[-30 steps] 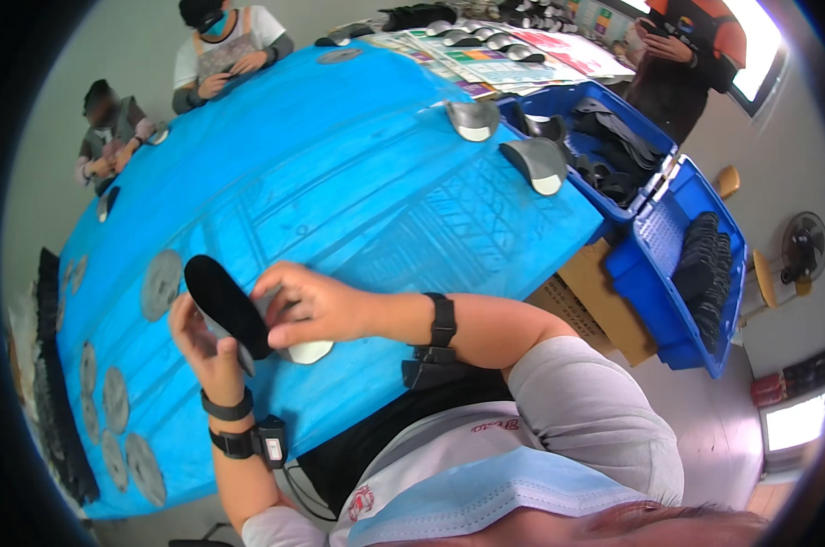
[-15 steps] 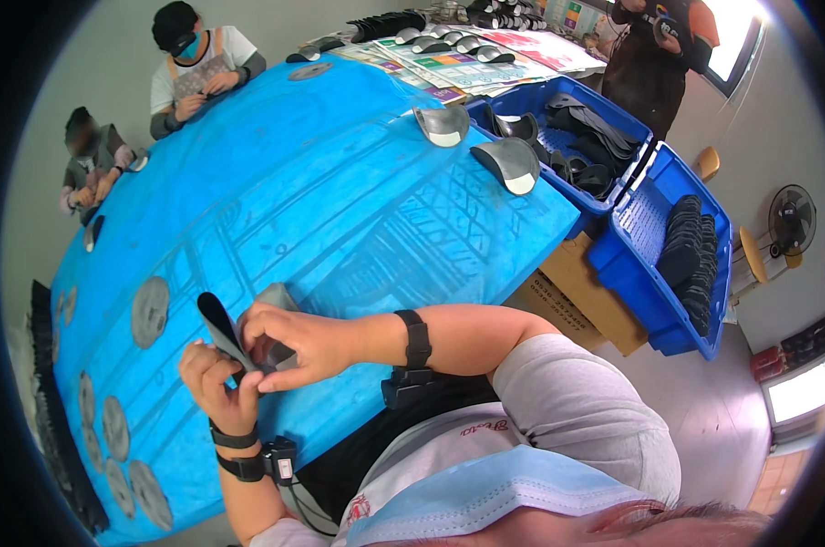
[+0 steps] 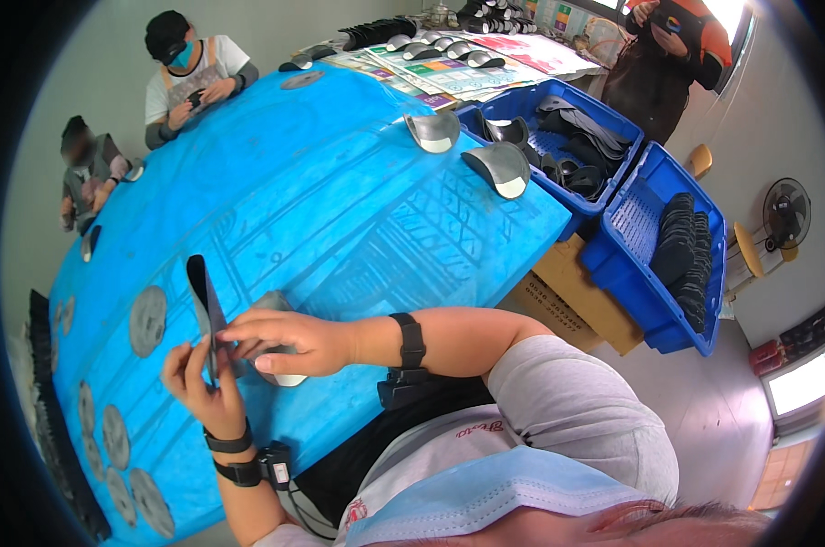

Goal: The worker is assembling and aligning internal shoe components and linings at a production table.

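My left hand (image 3: 201, 390) holds a thin, dark curved piece (image 3: 200, 290), shaped like a cap brim and seen nearly edge-on, upright between fingers and thumb. My right hand (image 3: 289, 341) is closed at the near side of that piece, fingertips against it and thumb lower down; the exact contact is partly hidden. Under and behind the right hand, a grey curved piece (image 3: 274, 301) rests on the blue-covered table (image 3: 340, 210), with a pale edge showing below the hand. Two similar domed pieces with pale patches, one (image 3: 433, 131) and another (image 3: 498, 170), lie near the table's right edge.
Two blue crates (image 3: 604, 219) with dark curved pieces stand at the right, near a cardboard box (image 3: 581, 292). Flat grey discs (image 3: 148, 321) lie at the left. Two people sit across the table; another stands at the far right. More pieces line the back.
The dark piece has turned more upright and shifted slightly left with my left hand. My right hand's fingers have straightened, and the pale edge of the piece below now shows.
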The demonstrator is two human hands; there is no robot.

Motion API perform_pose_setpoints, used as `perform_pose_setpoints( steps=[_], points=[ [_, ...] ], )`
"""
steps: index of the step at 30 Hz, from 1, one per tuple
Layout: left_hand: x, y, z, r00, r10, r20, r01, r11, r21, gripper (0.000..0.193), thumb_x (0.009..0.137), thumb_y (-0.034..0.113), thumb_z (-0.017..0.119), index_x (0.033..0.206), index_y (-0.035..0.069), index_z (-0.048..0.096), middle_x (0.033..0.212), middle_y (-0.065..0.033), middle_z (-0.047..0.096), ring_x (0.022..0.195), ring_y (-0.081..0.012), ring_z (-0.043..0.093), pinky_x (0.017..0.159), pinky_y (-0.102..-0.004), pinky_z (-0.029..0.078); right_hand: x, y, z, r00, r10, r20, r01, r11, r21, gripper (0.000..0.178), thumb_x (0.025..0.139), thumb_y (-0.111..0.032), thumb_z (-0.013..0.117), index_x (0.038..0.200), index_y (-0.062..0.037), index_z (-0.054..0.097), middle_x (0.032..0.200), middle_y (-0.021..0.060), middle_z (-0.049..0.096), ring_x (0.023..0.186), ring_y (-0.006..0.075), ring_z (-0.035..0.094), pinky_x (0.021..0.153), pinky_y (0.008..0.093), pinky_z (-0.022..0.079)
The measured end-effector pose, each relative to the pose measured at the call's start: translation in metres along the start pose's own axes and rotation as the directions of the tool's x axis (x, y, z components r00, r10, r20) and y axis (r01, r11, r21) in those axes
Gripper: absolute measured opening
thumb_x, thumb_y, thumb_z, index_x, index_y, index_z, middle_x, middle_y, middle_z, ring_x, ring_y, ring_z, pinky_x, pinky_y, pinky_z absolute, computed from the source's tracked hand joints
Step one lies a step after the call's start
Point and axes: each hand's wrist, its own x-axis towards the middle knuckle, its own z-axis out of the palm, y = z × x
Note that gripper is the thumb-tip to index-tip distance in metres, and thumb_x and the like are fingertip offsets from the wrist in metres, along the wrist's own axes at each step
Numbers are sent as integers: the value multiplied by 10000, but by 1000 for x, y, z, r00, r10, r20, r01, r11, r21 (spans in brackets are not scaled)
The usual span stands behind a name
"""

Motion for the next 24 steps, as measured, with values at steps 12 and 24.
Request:
perform_pose_setpoints(
  steps=[12, 24],
  points=[
    [9, -2, -1, 978, -204, -45, 199, 976, -91, 97, 773, 19, 535, 853, -36, 535, 809, -119, 530, 707, -221, 481, 637, -299, 374, -1, -12, -13, 953, -82, -293, -6, 958, -288, 246, 829, -101, 448, 1055, -22, 501, 868, 80, 548, 811, 179, 514, 735, 294, 411],
    [8, -6, -1, 996, -71, 56, 75, 995, -71, 212, 756, -22, 528, 964, -13, 563, 852, -120, 546, 758, -224, 510, 677, -289, 396, 6, -1, -10, 884, -19, -468, -157, 929, -336, 429, 781, -124, 557, 1169, -28, 400, 1034, 91, 474, 960, 174, 465, 862, 311, 367]
  ],
)
